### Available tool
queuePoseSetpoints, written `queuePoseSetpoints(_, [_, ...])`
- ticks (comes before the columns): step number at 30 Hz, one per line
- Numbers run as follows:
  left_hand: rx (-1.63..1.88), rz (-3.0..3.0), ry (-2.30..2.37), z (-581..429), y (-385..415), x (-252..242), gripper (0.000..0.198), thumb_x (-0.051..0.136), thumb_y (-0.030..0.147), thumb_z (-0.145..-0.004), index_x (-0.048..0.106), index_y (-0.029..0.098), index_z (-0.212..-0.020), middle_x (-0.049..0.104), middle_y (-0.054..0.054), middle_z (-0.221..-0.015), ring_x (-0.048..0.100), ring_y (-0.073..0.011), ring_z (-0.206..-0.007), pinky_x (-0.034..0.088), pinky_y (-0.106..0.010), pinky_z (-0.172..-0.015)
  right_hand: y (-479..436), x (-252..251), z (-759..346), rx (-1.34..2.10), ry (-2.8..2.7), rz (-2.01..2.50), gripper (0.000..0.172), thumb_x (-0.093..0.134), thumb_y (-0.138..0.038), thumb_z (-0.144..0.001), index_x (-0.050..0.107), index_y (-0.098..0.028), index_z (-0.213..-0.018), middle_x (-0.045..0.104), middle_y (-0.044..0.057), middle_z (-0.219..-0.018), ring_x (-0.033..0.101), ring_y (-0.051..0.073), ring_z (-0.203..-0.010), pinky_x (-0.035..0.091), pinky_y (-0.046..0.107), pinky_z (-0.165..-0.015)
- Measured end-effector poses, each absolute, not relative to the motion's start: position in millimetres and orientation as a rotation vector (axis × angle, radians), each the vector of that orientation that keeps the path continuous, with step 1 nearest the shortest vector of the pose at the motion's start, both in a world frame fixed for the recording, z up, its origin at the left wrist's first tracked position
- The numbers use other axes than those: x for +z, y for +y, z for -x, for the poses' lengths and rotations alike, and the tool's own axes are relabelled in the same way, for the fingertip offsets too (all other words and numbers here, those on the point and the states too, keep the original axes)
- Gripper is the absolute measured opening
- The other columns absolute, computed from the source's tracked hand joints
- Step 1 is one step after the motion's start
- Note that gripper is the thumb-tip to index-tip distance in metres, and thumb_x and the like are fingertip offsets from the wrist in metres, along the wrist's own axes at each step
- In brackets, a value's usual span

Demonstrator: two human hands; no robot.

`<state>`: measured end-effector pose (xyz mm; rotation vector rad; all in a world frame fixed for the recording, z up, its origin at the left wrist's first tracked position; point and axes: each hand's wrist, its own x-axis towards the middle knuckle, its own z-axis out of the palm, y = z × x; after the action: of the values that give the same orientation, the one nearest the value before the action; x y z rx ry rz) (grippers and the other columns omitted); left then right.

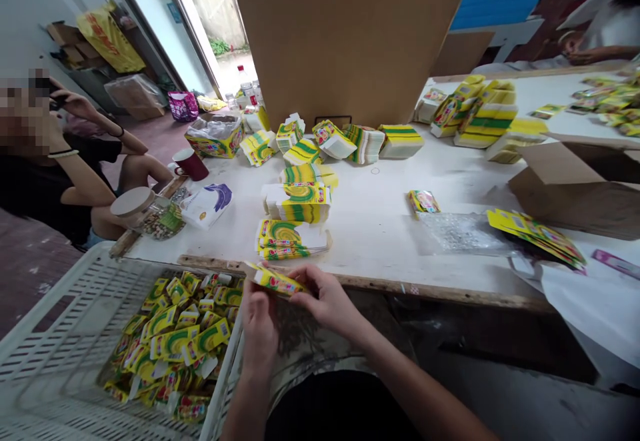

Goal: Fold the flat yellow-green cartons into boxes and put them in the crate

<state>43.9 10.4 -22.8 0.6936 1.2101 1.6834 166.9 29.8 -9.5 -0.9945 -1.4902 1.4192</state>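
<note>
A small yellow and green printed carton [280, 281] is held between my two hands, just in front of the table's near edge. My left hand [260, 324] grips its left end, where a pale flap sticks up. The fingers of my right hand [323, 298] are closed on the right end. Beyond my hands, a fanned pile of flat cartons [290, 240] lies on the table, with a stack of more flat cartons [297, 202] behind it. At my left, a white plastic crate [75, 354] holds a heap of yellow cartons [185, 334].
Bundles of cartons [400, 141] line the back before a large cardboard panel [345, 34]. A jar [155, 218], a maroon mug [191, 164] and a tissue pack [207, 204] stand left. An open cardboard box [575, 188] is right. A person [65, 154] sits at left, another [600, 34] back right.
</note>
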Motion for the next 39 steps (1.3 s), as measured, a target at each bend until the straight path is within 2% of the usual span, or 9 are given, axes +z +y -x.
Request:
queuePoseSetpoints(4, [1.65, -0.696, 1.301, -31, 4, -25, 0.029, 0.076, 0.036, -0.07, 0.068, 0.019, -0.093, 0.07, -0.002, -0.087, 0.064, -0.017, -0.082, 0.05, -0.028, -0.081, 36, -9, -185, 1.301, -1.524, 1.012, 0.011, 0.061, -0.016, -0.081, 0.069, -0.017, -0.088, 0.069, 0.001, -0.079, 0.06, 0.015, -0.072, 0.047, 0.027, -0.069])
queuePoseSetpoints(10, [1.301, -1.067, 1.01, 7, 2, 3, 0.099, 0.061, 0.08, -0.056, 0.049, 0.019, -0.132, 0.052, -0.017, -0.135, 0.045, -0.0362, -0.125, 0.04, -0.047, -0.101, 37, 5, -213, 0.697, -1.991, 0.955, 0.021, 0.057, -0.013, -0.087, 0.072, -0.024, -0.098, 0.072, 0.003, -0.085, 0.058, 0.018, -0.081, 0.047, 0.032, -0.079])
queuePoseSetpoints(14, [0.813, -1.466, 1.249, 0, -1, 19, 0.105, 0.084, 0.052, -0.05, 0.038, 0.02, -0.139, 0.046, -0.016, -0.14, 0.04, -0.0364, -0.129, 0.034, -0.048, -0.106, 28, 17, -211, 0.462, -2.288, 0.757, 0.02, 0.06, -0.018, -0.087, 0.071, -0.03, -0.098, 0.071, -0.001, -0.09, 0.054, 0.018, -0.093, 0.034, 0.04, -0.103])
queuePoseSetpoints(17, [0.728, -1.58, 1.387, -22, -2, 18, 0.08, 0.078, 0.041, -0.065, 0.042, 0.02, -0.132, 0.054, -0.013, -0.131, 0.05, -0.032, -0.121, 0.041, -0.045, -0.1, 22, 20, -208, 0.495, -2.178, 0.83, 0.035, 0.061, -0.021, -0.086, 0.061, -0.031, -0.119, 0.06, 0.003, -0.122, 0.044, 0.023, -0.122, 0.016, 0.049, -0.114])
queuePoseSetpoints(20, [0.946, -1.582, 1.585, -39, -5, 7, 0.078, 0.077, 0.037, -0.065, 0.039, 0.017, -0.13, 0.061, -0.013, -0.116, 0.059, -0.031, -0.106, 0.047, -0.042, -0.088, 20, 15, -207, 0.765, -1.736, 1.035, 0.068, 0.063, -0.031, -0.084, 0.032, -0.024, -0.144, 0.033, 0.012, -0.148, 0.027, 0.028, -0.137, 0.022, 0.049, -0.113])
queuePoseSetpoints(23, [1.111, -1.59, 1.569, -49, -11, -6, 0.083, 0.081, 0.03, -0.057, 0.04, 0.018, -0.128, 0.064, -0.012, -0.106, 0.063, -0.0306, -0.094, 0.049, -0.039, -0.078, 20, 6, -201, 1.369, -1.397, 0.993, 0.055, 0.051, -0.034, -0.089, 0.036, -0.022, -0.141, 0.049, 0.01, -0.137, 0.048, 0.025, -0.124, 0.04, 0.044, -0.103])
queuePoseSetpoints(26, [1.141, -1.676, 1.477, -53, -14, -13, 0.065, 0.077, 0.024, -0.061, 0.047, 0.021, -0.118, 0.065, -0.01, -0.102, 0.064, -0.0278, -0.088, 0.049, -0.036, -0.075, 20, 0, -193, 1.74, -1.234, 0.913, 0.046, 0.055, -0.033, -0.086, 0.05, -0.023, -0.13, 0.062, 0.006, -0.121, 0.058, 0.023, -0.11, 0.044, 0.042, -0.099])
queuePoseSetpoints(33, [0.938, -1.737, 1.48, -49, -5, -16, 0.059, 0.067, 0.019, -0.066, 0.041, 0.022, -0.12, 0.065, -0.007, -0.097, 0.064, -0.0255, -0.08, 0.048, -0.034, -0.069, 15, -13, -196, 1.69, -1.351, 0.75, 0.059, 0.054, -0.034, -0.089, 0.034, -0.025, -0.144, 0.052, 0.006, -0.137, 0.048, 0.022, -0.126, 0.034, 0.043, -0.108])
queuePoseSetpoints(39, [1.161, -1.651, 1.604, -55, 3, -37, 0.071, 0.071, 0.023, -0.064, 0.037, 0.017, -0.127, 0.052, -0.018, -0.121, 0.057, -0.0292, -0.104, 0.044, -0.042, -0.089, 20, -21, -189, 1.158, -1.664, 0.926, 0.054, 0.041, -0.006, -0.086, 0.049, -0.026, -0.135, 0.053, 0.006, -0.137, 0.049, 0.019, -0.126, 0.035, 0.039, -0.109])
